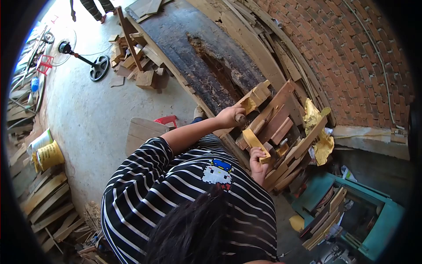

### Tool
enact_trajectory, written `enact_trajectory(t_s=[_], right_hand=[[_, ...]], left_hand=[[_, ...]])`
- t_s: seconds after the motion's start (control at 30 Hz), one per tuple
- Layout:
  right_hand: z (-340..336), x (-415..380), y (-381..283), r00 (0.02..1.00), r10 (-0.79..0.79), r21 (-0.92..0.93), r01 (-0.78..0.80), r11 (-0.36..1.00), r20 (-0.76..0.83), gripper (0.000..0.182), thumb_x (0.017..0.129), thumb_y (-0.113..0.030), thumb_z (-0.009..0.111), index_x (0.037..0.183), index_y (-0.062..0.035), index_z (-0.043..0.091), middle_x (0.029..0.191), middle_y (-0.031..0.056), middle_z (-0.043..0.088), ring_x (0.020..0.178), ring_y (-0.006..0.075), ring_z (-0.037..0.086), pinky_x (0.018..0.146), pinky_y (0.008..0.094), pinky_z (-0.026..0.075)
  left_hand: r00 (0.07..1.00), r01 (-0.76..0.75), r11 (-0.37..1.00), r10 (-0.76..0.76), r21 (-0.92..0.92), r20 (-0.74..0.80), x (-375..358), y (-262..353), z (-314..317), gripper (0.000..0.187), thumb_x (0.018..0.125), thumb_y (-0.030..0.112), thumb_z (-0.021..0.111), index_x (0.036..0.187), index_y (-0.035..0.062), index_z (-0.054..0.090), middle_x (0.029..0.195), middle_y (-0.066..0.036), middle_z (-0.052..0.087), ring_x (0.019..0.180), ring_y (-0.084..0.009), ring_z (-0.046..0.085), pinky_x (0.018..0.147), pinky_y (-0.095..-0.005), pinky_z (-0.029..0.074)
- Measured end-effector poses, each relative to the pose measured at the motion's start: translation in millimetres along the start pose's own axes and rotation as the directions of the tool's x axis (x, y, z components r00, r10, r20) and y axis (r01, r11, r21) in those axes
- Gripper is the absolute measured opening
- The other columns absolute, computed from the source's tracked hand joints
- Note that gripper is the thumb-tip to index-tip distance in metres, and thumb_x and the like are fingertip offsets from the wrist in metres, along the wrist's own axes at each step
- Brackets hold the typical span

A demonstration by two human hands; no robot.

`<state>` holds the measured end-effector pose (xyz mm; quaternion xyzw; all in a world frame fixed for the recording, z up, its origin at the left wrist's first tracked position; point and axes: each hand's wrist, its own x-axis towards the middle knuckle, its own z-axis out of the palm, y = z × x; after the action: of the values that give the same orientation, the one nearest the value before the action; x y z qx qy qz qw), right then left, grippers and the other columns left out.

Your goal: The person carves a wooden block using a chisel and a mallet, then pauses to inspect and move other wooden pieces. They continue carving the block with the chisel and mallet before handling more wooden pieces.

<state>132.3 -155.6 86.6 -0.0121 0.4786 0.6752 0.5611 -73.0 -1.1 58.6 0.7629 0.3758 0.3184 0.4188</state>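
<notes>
My left hand is closed around a brown wooden piece with a rounded end; the rest of that piece is hidden. Just beyond the fingers lies a notched light wooden block, overlapping the hand in this view. Lower and to the right, my right hand grips the near end of a yellowish rectangular wooden block, its fingers over the edge. Between and beyond my hands, reddish-brown wood pieces lie on the bench.
A long, dark, worn slab stretches away ahead. Planks lean along the brick wall. At right are a crumpled yellow sack and a green metal frame. Wood offcuts and a fan stand stand left; a person's legs show far off.
</notes>
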Motion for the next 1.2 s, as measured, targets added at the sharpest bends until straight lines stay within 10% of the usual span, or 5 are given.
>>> enact_trajectory(t_s=[0.37, 0.7, 0.8, 1.07, 1.2], right_hand=[[0, 10, -1, 0.997, -0.025, 0.039, 0.022, 0.999, 0.075, 0.036, 0.077, -0.011, 0.068, 0.092, 0.0051, 0.040, 0.082, 0.0110, 0.043, 0.065, 0.0163, 0.051, 0.056, 0.0230, 0.050], [-31, 1, 25, 0.983, -0.059, -0.200, 0.093, 0.975, 0.172, 0.039, 0.082, -0.019, 0.060, 0.102, 0.0075, 0.040, 0.078, 0.0084, 0.043, 0.065, 0.0142, 0.049, 0.056, 0.0235, 0.047], [-40, -12, 33, 0.972, -0.062, -0.186, 0.105, 0.977, 0.225, 0.039, 0.082, -0.017, 0.060, 0.104, 0.0078, 0.040, 0.078, 0.0079, 0.043, 0.064, 0.0127, 0.047, 0.056, 0.0227, 0.046], [-58, -23, 38, 0.967, -0.195, 0.011, 0.195, 0.981, 0.164, 0.045, 0.079, -0.015, 0.062, 0.110, 0.0089, 0.038, 0.075, 0.0081, 0.044, 0.062, 0.0117, 0.046, 0.052, 0.0216, 0.045], [-57, -20, 38, 0.942, -0.260, -0.005, 0.267, 0.964, 0.214, 0.053, 0.075, -0.010, 0.067, 0.109, 0.0080, 0.031, 0.076, 0.0059, 0.043, 0.060, 0.0117, 0.046, 0.051, 0.0218, 0.045]], left_hand=[[0.925, 0.316, 0.801, -0.379, -0.509, -0.022, 28, -10, -10, 0.031, 0.077, 0.022, 0.075, 0.080, 0.0068, 0.049, 0.071, 0.004, 0.048, 0.067, -0.0072, 0.042, 0.061, -0.0258, 0.040], [0.983, 0.183, 0.979, -0.182, -0.094, 0.012, 94, -3, -2, 0.045, 0.076, 0.027, 0.073, 0.105, 0.0018, 0.051, 0.091, -0.010, 0.062, 0.081, -0.0148, 0.060, 0.074, -0.0294, 0.048], [0.975, 0.194, 0.979, -0.184, -0.069, 0.127, 118, 10, -5, 0.055, 0.073, 0.030, 0.073, 0.111, 0.0007, 0.046, 0.099, -0.024, 0.061, 0.097, -0.0399, 0.057, 0.081, -0.0409, 0.046], [0.987, -0.126, 0.992, 0.123, 0.025, 0.108, 165, 21, 13, 0.047, 0.075, 0.026, 0.073, 0.108, 0.0015, 0.051, 0.096, -0.017, 0.063, 0.091, -0.0310, 0.062, 0.078, -0.0365, 0.048], [0.983, -0.014, 1.000, 0.014, -0.002, 0.184, 173, 26, 19, 0.051, 0.074, 0.028, 0.075, 0.111, 0.0015, 0.051, 0.099, -0.017, 0.062, 0.093, -0.0314, 0.061, 0.079, -0.0364, 0.048]])
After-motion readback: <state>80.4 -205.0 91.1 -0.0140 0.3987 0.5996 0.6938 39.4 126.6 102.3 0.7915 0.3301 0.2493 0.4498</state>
